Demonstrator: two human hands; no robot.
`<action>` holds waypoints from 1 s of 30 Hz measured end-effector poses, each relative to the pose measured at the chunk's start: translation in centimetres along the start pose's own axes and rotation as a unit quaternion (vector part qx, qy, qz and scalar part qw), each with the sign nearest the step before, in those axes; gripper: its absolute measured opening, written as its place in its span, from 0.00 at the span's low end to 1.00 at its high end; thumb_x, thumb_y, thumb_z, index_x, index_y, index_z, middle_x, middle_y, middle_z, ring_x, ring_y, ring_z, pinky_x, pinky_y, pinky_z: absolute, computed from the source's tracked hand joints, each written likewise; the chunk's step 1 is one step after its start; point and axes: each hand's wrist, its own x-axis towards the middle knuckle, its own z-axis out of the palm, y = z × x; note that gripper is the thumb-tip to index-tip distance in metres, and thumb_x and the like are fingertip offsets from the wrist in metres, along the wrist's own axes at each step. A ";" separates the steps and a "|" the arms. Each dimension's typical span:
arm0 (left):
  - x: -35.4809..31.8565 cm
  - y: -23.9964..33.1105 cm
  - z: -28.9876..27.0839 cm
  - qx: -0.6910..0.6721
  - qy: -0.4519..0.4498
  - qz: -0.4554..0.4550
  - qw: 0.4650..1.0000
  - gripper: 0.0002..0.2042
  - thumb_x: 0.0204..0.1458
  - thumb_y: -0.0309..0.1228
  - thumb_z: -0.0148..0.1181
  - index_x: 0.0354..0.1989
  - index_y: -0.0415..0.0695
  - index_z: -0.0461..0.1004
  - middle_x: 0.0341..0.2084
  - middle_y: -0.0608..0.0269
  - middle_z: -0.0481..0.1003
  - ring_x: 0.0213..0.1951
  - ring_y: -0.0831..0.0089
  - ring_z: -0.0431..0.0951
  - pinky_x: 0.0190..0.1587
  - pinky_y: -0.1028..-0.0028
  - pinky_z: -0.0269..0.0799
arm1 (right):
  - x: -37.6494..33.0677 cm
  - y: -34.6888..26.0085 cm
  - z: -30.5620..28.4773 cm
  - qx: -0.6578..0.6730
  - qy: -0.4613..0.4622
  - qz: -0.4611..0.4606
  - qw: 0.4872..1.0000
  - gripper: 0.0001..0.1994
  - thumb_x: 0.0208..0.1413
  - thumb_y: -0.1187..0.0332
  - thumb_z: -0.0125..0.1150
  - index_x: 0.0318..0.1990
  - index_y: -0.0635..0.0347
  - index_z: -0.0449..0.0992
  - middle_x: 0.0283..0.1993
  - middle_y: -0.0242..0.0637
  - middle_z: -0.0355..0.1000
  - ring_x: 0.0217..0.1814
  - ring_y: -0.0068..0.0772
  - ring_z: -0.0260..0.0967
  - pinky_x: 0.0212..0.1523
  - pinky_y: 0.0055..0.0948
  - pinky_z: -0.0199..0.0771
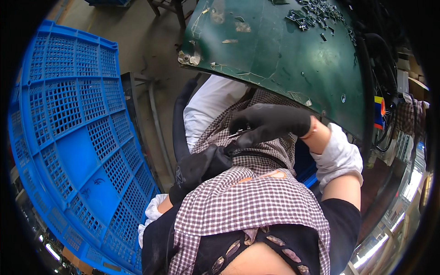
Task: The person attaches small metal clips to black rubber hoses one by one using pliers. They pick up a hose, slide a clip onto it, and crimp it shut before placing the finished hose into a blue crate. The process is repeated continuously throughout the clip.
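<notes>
I am observing the right hand (pixel 269 123) pinching a small metal part (pixel 236 134) above the apron (pixel 252 199). The left hand (pixel 200 168) is curling just beside it; I cannot tell what it is holding. Loose metal pieces (pixel 308 18) are lying on the counter (pixel 275 50).

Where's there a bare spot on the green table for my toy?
The smooth dark-green tabletop looks mostly bare across its middle, between the pile of small dark angular pieces at the far right and the pale torn scraps at the near-left corner. A small shiny oval bit lies nearer the right edge. It's most crowded at the pile.
</notes>
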 end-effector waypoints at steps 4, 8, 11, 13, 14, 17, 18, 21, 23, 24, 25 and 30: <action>1.9 -1.6 2.2 0.026 0.005 -0.028 0.999 0.28 0.48 0.29 0.65 0.59 0.36 0.67 0.35 0.50 0.79 0.34 0.59 0.81 0.36 0.66 0.76 | -3.4 -1.5 -1.4 -0.190 0.103 0.021 0.976 0.11 0.58 0.68 0.60 0.42 0.67 0.76 0.36 0.46 0.75 0.38 0.45 0.73 0.40 0.36 0.73; 2.0 -1.7 2.6 0.025 0.008 -0.030 0.999 0.28 0.48 0.28 0.65 0.59 0.36 0.68 0.35 0.50 0.79 0.34 0.60 0.81 0.36 0.66 0.76 | -4.4 -3.4 -1.9 -0.194 0.042 0.032 0.979 0.09 0.59 0.67 0.57 0.41 0.62 0.77 0.35 0.47 0.74 0.38 0.46 0.73 0.42 0.39 0.72; 0.7 -0.8 1.9 0.011 0.008 -0.018 1.000 0.27 0.48 0.28 0.65 0.59 0.36 0.68 0.35 0.51 0.79 0.34 0.60 0.81 0.35 0.66 0.76 | -3.8 -3.5 -1.7 -0.237 0.031 -0.004 0.971 0.08 0.54 0.69 0.59 0.40 0.60 0.78 0.34 0.43 0.74 0.37 0.45 0.73 0.39 0.39 0.73; -0.7 0.0 1.2 -0.004 0.009 -0.008 1.000 0.27 0.48 0.27 0.65 0.59 0.36 0.68 0.35 0.51 0.79 0.34 0.61 0.81 0.35 0.66 0.76 | -3.4 -3.1 -1.6 -0.267 0.021 -0.032 0.963 0.09 0.49 0.73 0.62 0.39 0.60 0.78 0.33 0.39 0.74 0.35 0.43 0.73 0.35 0.39 0.73; -1.3 0.5 0.8 -0.012 0.005 -0.004 1.000 0.27 0.48 0.27 0.65 0.59 0.36 0.68 0.35 0.51 0.79 0.34 0.61 0.81 0.35 0.66 0.76 | -3.3 -3.4 -1.6 -0.270 0.016 -0.022 0.962 0.08 0.50 0.72 0.61 0.38 0.59 0.78 0.33 0.40 0.75 0.35 0.44 0.74 0.37 0.39 0.73; -2.3 1.2 -0.1 -0.026 0.001 -0.001 1.000 0.26 0.48 0.27 0.64 0.58 0.36 0.68 0.35 0.52 0.80 0.34 0.61 0.81 0.35 0.66 0.77 | -3.1 -4.1 -1.6 -0.295 0.003 -0.011 0.955 0.08 0.49 0.70 0.61 0.38 0.56 0.79 0.32 0.40 0.75 0.35 0.45 0.74 0.37 0.39 0.73; -2.4 1.1 0.0 -0.025 0.004 -0.005 1.000 0.26 0.48 0.26 0.64 0.58 0.36 0.68 0.35 0.52 0.80 0.34 0.62 0.81 0.35 0.66 0.77 | -2.9 -4.0 -1.5 -0.313 0.000 -0.022 0.950 0.09 0.47 0.71 0.62 0.37 0.56 0.79 0.32 0.39 0.74 0.35 0.45 0.74 0.35 0.39 0.73; -0.6 -0.4 1.2 0.003 0.021 -0.027 0.999 0.26 0.48 0.26 0.64 0.58 0.36 0.69 0.35 0.52 0.80 0.34 0.62 0.81 0.35 0.66 0.77 | -2.5 -3.8 -1.2 -0.330 -0.017 -0.057 0.942 0.09 0.46 0.72 0.62 0.37 0.55 0.78 0.31 0.39 0.74 0.33 0.45 0.73 0.33 0.39 0.73; 0.9 -1.5 2.2 0.021 0.028 -0.043 0.998 0.26 0.48 0.25 0.64 0.58 0.37 0.69 0.35 0.53 0.80 0.33 0.62 0.82 0.35 0.66 0.77 | -2.0 -4.3 -0.8 -0.352 -0.026 -0.053 0.934 0.08 0.46 0.71 0.62 0.36 0.55 0.78 0.31 0.39 0.74 0.32 0.46 0.73 0.33 0.40 0.73; 1.2 -2.0 2.5 0.029 0.031 -0.052 0.998 0.25 0.48 0.25 0.64 0.58 0.37 0.69 0.35 0.53 0.80 0.33 0.62 0.82 0.34 0.66 0.77 | -1.7 -5.2 -0.4 -0.373 -0.029 -0.038 0.927 0.07 0.47 0.71 0.62 0.36 0.55 0.78 0.31 0.40 0.74 0.32 0.46 0.73 0.33 0.40 0.73; 1.3 -2.2 2.8 0.031 0.035 -0.058 0.997 0.25 0.48 0.25 0.64 0.58 0.37 0.69 0.35 0.53 0.80 0.33 0.63 0.82 0.34 0.66 0.77 | -1.5 -5.7 -0.1 -0.395 -0.033 -0.024 0.918 0.07 0.47 0.71 0.61 0.35 0.55 0.78 0.30 0.40 0.74 0.32 0.46 0.73 0.33 0.40 0.73; -1.5 -0.3 -0.6 0.000 0.102 -0.055 0.993 0.25 0.48 0.24 0.63 0.57 0.37 0.69 0.35 0.54 0.80 0.33 0.63 0.82 0.34 0.66 0.77 | -3.9 -4.3 -2.7 -0.329 0.094 -0.165 0.925 0.04 0.49 0.70 0.63 0.32 0.58 0.78 0.29 0.41 0.73 0.31 0.47 0.72 0.31 0.39 0.72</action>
